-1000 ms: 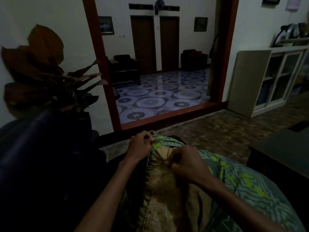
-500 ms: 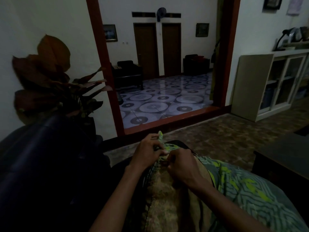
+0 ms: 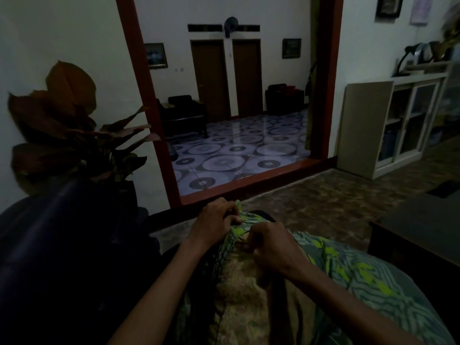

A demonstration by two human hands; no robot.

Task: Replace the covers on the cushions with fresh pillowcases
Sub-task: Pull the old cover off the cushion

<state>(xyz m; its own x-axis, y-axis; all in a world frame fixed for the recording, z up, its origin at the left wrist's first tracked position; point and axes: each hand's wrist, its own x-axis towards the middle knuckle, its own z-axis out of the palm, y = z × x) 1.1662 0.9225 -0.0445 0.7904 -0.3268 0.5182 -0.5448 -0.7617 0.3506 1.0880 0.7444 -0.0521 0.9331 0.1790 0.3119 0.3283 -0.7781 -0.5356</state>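
Since the earlier frame both hands have closed in together at the cover's far edge. Left hand (image 3: 214, 221) pinches the green cover (image 3: 361, 277); right hand (image 3: 272, 247) grips it over the tan cushion (image 3: 239, 282) on the lap. Cushion half exposed; job likely midway. Dark sofa arm (image 3: 62, 232) left, tabletop (image 3: 423, 227) right, plant (image 3: 67, 125) behind; nothing blocks.

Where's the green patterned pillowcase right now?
Bottom centre-right of the head view: the green pillowcase lies over the brownish cushion, its far edge gripped by both hands.
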